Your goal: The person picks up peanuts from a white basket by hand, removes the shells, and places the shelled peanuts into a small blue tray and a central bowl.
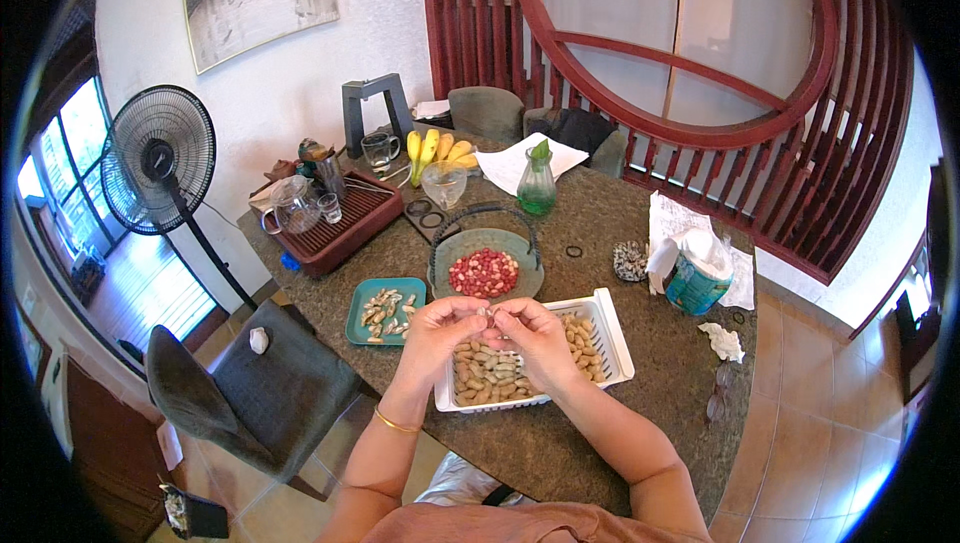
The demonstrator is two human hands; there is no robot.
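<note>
My left hand [433, 331] and my right hand [541, 342] meet at the fingertips above a white plastic basket [619, 348]. Pinched between them is a small peanut [490, 312], mostly covered by the fingers. Unshelled peanuts [491, 376] fill the basket below, some behind my hands. Just beyond it, a green dish with a hooped handle [448, 249] holds a pile of red and pale shelled peanuts [484, 273]. Left of my left hand lies a teal tray [361, 294] with empty peanut shells [387, 310] scattered on it.
A tea tray [330, 243] with a glass teapot [295, 205] stands at the far left, near bananas [431, 149] and a plastic cup [444, 184]. A green glass vase [536, 190] stands farther back. Tissue packaging [697, 284] and eyeglasses [718, 393] lie right. A chair [285, 385] adjoins the table.
</note>
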